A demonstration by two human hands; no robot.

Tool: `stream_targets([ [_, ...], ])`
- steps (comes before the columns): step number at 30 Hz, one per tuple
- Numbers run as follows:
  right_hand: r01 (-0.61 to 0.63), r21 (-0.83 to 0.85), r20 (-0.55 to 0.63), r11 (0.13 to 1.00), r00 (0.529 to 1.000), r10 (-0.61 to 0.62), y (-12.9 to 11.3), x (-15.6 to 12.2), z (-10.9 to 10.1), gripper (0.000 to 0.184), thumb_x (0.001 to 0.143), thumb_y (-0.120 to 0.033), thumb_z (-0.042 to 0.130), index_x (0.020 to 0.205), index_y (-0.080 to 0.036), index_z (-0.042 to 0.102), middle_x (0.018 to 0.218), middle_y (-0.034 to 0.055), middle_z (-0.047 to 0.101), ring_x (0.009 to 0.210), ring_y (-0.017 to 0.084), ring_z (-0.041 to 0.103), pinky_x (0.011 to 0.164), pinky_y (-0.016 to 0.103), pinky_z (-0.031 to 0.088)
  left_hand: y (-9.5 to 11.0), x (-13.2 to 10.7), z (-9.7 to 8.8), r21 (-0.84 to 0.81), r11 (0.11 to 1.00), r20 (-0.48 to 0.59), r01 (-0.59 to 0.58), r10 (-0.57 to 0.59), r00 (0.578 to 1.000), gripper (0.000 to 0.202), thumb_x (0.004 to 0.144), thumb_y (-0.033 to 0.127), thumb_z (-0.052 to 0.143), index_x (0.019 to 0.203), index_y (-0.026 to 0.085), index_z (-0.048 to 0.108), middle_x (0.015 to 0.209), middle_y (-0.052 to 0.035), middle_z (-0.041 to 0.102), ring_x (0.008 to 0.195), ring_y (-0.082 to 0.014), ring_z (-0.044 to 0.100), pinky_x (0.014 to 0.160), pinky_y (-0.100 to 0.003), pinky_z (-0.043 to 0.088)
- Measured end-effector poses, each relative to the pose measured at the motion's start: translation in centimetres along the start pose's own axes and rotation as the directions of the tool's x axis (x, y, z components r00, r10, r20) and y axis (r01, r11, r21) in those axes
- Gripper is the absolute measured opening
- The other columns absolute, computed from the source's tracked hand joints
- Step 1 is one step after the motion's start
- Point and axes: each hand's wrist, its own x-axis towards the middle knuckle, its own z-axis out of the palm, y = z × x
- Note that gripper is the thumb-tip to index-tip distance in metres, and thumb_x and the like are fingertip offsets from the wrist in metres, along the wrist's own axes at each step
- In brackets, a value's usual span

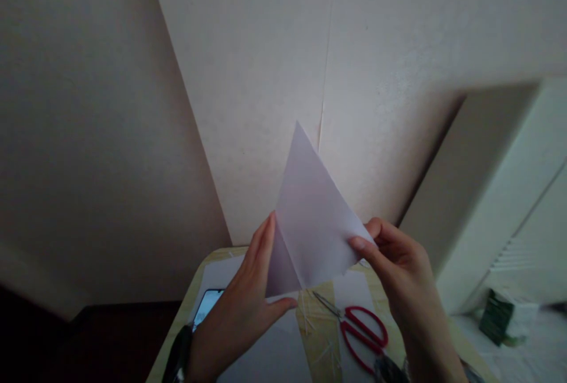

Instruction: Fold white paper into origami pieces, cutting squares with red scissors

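Observation:
A folded sheet of white paper (316,211) is held up above the table, its pointed tip upward and a crease running down its lower left. My left hand (248,294) holds the paper's left side, with the fingers along the edge and the thumb under the bottom edge. At the right corner, my right hand (396,262) pinches the paper between thumb and bent fingers. Red-handled scissors (364,333) lie on the table below, between the two hands. Part of a phone (206,306) with a lit screen shows behind my left wrist.
The small wooden table (210,260) stands against a pale wall. White sheets (270,350) and several thin paper strips (330,354) lie on it. At right is a white cabinet (500,194), with a dark green box (497,317) low beside it.

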Motion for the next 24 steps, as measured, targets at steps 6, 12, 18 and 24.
stream_targets([
  [6,0.016,-0.017,-0.029,1.000,0.999,-0.017,0.0,-0.2,0.1,0.029,0.076,-0.031,0.068,0.057,-0.020,0.048,0.053,-0.0048,0.050,0.049,0.009,0.044,0.044,0.019,0.034,-0.5,-0.2,-0.4,-0.064,0.998,-0.031,-0.010,0.008,0.999,0.106,0.074,0.027,0.070,0.146,0.039,-0.007,0.159,-0.0092,0.011,0.140,-0.0335,0.025,0.108,-0.054,0.033],
  [12,0.026,-0.073,-0.057,0.997,0.998,-0.030,-0.2,-0.6,0.6,0.031,0.076,-0.030,0.067,0.057,-0.020,0.045,0.052,-0.0049,0.047,0.049,0.010,0.042,0.044,0.020,0.031,0.4,-0.1,-0.2,-0.037,0.999,-0.052,0.003,-0.005,0.999,0.121,0.065,0.023,0.078,0.146,0.037,-0.010,0.159,-0.0102,0.006,0.144,-0.0334,0.011,0.113,-0.055,0.024],
  [18,0.091,-0.140,-0.130,0.986,0.985,-0.110,-0.2,-0.7,0.7,0.037,0.076,-0.032,0.065,0.055,-0.021,0.037,0.052,-0.0060,0.034,0.047,0.009,0.030,0.041,0.022,0.022,0.0,-0.6,-1.1,-0.287,0.954,0.069,0.084,-0.066,0.995,0.093,0.077,0.031,0.066,0.148,0.037,0.006,0.159,-0.0044,0.011,0.143,-0.0303,0.018,0.112,-0.054,0.024],
  [24,0.167,-0.257,-0.170,0.952,0.962,-0.215,0.3,-1.3,0.8,0.051,0.084,-0.058,0.050,0.054,-0.022,0.031,0.051,-0.0044,0.029,0.046,0.011,0.026,0.041,0.025,0.022,-0.1,-0.7,-1.9,-0.609,0.781,0.160,0.142,-0.054,0.986,0.082,0.080,0.039,0.063,0.148,0.037,0.016,0.157,-0.0007,0.022,0.141,-0.0248,0.027,0.111,-0.043,0.032],
])
